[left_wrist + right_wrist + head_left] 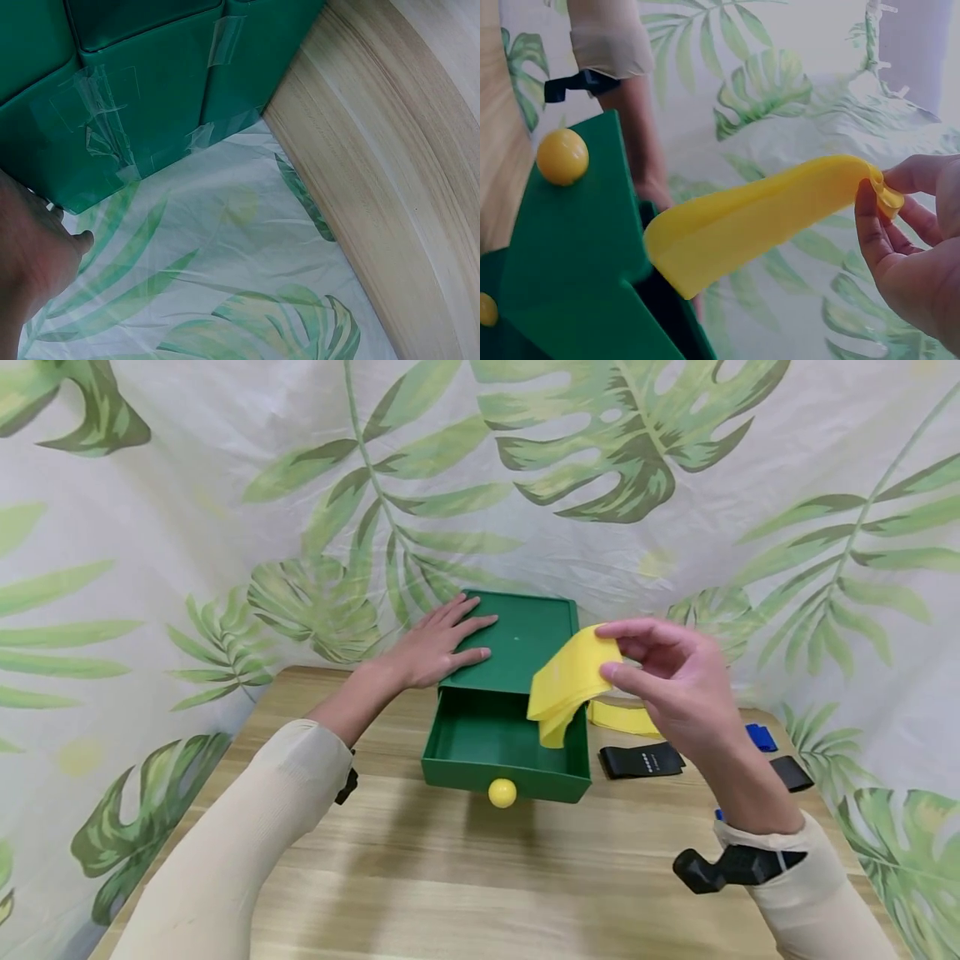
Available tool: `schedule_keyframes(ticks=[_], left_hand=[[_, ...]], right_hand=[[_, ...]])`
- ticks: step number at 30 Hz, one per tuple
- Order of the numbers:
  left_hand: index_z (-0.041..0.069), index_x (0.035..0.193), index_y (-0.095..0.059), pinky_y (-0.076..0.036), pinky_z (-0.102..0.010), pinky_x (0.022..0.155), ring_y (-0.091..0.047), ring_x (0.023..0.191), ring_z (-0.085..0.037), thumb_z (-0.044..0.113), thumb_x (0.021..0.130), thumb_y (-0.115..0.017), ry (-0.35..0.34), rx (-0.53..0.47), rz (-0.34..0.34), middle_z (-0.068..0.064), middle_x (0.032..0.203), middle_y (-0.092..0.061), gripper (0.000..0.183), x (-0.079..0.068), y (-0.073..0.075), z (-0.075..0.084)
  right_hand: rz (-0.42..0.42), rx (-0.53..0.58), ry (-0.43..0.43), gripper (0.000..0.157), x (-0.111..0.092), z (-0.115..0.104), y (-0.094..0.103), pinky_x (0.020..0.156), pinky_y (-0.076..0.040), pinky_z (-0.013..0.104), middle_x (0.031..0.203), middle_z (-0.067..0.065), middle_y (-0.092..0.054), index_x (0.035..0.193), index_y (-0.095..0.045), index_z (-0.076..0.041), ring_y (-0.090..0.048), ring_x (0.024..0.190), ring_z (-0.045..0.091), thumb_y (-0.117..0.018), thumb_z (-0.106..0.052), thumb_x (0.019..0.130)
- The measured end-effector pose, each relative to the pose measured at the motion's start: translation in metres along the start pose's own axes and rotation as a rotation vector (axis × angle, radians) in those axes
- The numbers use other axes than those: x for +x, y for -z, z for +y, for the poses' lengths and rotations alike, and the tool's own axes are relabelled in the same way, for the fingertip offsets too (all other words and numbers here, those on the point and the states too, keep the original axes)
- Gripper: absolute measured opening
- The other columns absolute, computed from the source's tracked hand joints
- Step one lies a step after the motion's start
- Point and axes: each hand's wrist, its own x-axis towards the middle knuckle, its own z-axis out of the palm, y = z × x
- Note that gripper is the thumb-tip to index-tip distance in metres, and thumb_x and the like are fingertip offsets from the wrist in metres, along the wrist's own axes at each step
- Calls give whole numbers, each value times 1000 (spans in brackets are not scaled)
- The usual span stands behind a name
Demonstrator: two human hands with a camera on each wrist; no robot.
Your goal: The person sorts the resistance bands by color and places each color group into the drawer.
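A green drawer box (525,631) stands on the table, its top drawer (457,772) pulled out by a yellow knob (502,792). My left hand (442,647) rests on the box's top with fingers spread. In the left wrist view the left hand (37,251) shows beside the taped green back. My right hand (678,685) pinches one end of a yellow elastic loop band (573,672) between thumb and fingers. The band's other end hangs over the drawer's right side. From the right wrist view, the band (765,225) stretches flat and folded from the fingertips to the drawer's edge.
Right of the box lie another yellow band (622,718), a black band (641,761) with small white print, a blue band (761,737) and a second black band (791,772). A leaf-printed cloth (420,552) hangs behind the wooden table (420,877).
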Motion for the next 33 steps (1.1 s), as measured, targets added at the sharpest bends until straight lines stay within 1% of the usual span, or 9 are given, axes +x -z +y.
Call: schedule_keyframes(ticks=[2, 7, 10, 16, 20, 23, 27, 30, 33], left_hand=[[27, 170, -28, -6, -59, 130, 4, 165, -29, 56, 112, -41, 1, 2, 4, -8, 179, -7, 66, 0, 0, 0], [27, 170, -29, -6, -59, 130, 4, 165, -30, 56, 112, -41, -3, 2, 6, -8, 179, -8, 66, 2, -1, 0], [27, 170, -29, -7, -59, 130, 3, 165, -31, 56, 112, -41, -9, -3, 6, -9, 179, -8, 66, 2, -1, 1], [26, 170, -29, -7, -61, 130, 4, 165, -31, 57, 112, -41, -14, -3, 6, -9, 179, -8, 67, 2, -1, 0], [24, 170, -29, -7, -61, 129, 3, 165, -33, 51, 113, -41, -30, 16, 8, -11, 179, -8, 64, 1, 0, 0], [21, 170, -30, -8, -63, 129, 2, 165, -35, 44, 114, -40, -48, 28, 12, -14, 178, -10, 61, -1, 0, 1], [20, 170, -29, -7, -63, 129, 2, 165, -36, 35, 114, -38, -55, 23, 9, -15, 178, -9, 58, -1, 0, 1], [21, 170, -29, -7, -62, 129, 3, 165, -34, 39, 115, -37, -45, 20, 4, -14, 178, -8, 58, 0, 0, 1], [23, 170, -29, -6, -61, 129, 4, 165, -33, 48, 114, -39, -32, 15, 5, -12, 178, -8, 62, 0, 0, 1]], right_hand=[[-15, -13, -9, 28, 3, 5, -5, 85, -62, 29, 111, 17, -74, 120, -73, 9, -73, 94, 22, -72, 15, 93], [-21, -31, -53, 31, 9, 17, -18, 84, -62, 27, 111, 13, -74, 122, -74, 4, -72, 94, 21, -68, 16, 94], [-25, -40, -88, 33, 12, 22, -26, 86, -62, 29, 114, 12, -74, 124, -72, 6, -72, 98, 22, -65, 18, 94], [-48, -40, -129, 32, 18, 32, -45, 87, -61, 29, 117, 9, -73, 127, -67, 13, -70, 104, 23, -67, 13, 95], [-75, -57, -147, 31, 22, 40, -58, 89, -60, 27, 120, 9, -73, 128, -67, 11, -69, 106, 22, -69, 8, 97], [-80, -45, -146, 31, 24, 46, -66, 89, -60, 27, 119, 10, -73, 128, -68, 10, -68, 107, 23, -69, 7, 97], [-78, -31, -160, 31, 25, 56, -74, 90, -59, 26, 119, 9, -74, 127, -68, 12, -67, 109, 23, -70, 8, 96], [-76, -47, -185, 31, 24, 62, -75, 91, -59, 26, 123, 11, -73, 127, -68, 12, -67, 112, 22, -71, 9, 95], [-87, -98, -210, 31, 22, 66, -74, 92, -59, 28, 127, 14, -71, 127, -70, 9, -69, 114, 22, -73, 7, 96]])
